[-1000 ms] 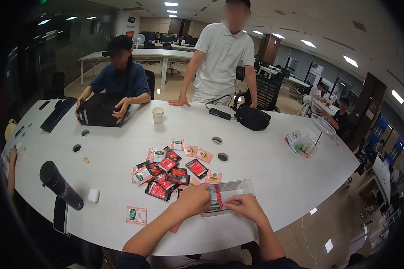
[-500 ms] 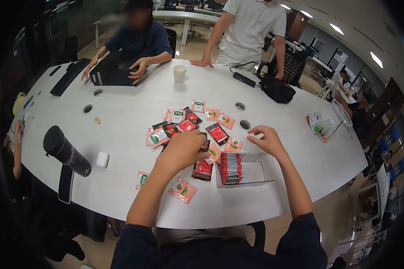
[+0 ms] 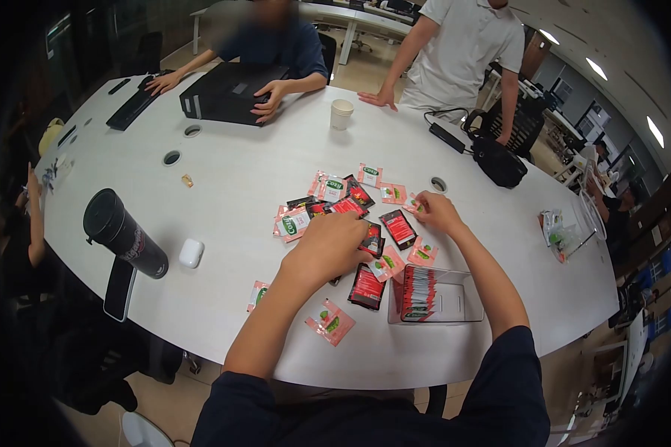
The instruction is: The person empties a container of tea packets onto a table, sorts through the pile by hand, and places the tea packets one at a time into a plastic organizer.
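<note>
My left hand is curled over the pile of sachets, with a black-and-red sachet between its thumb and fingers; part of the pile is hidden beneath it. At the far right of the pile, my right hand has its fingertips closed on the edge of a pink sachet. Between the hands lie another black-and-red sachet and a pink sachet. Close to my right forearm stands a clear plastic box, its left part filled with a row of upright pink sachets.
A dark tumbler, a phone and a white earbud case are on the left of the white table. Across it are a paper cup, a black computer case, a black pouch and two people.
My right hand has moved forward from above the box to the pink sachet and closed on its edge. My left hand stays over the pile. The camera view has turned left.
</note>
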